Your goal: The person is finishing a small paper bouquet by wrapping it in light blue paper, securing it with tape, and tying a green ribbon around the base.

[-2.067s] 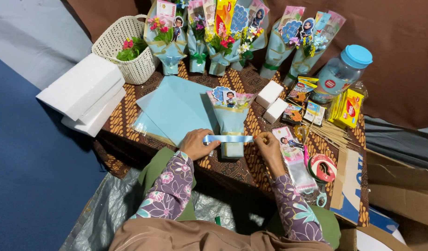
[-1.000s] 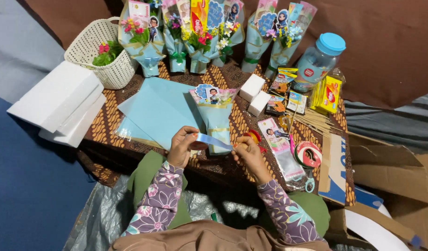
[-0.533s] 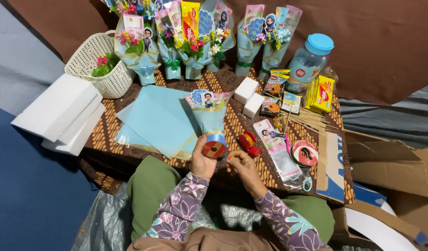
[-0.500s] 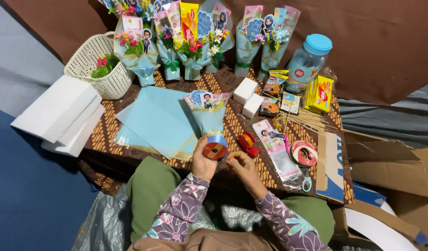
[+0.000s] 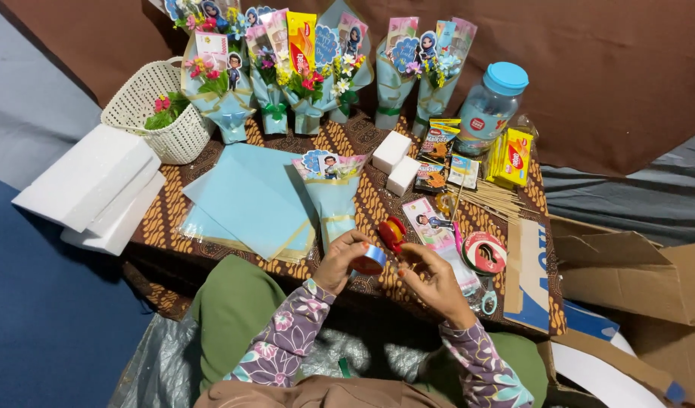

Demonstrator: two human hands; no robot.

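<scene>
At the near edge of the desk point(image 5: 211, 227), a roll of blue ribbon point(image 5: 372, 259) is gripped in the left hand point(image 5: 340, 261) and its end pinched by the right hand point(image 5: 434, 281), while the blue-wrapped bouquet point(image 5: 332, 193) lies just beyond, banded but bowless.

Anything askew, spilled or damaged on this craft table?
Nothing looks spilled or broken. The wrapped bouquet lies flat on the table while the other bouquets stand at the back. The left hand holds a ribbon roll beside the right hand.
</scene>
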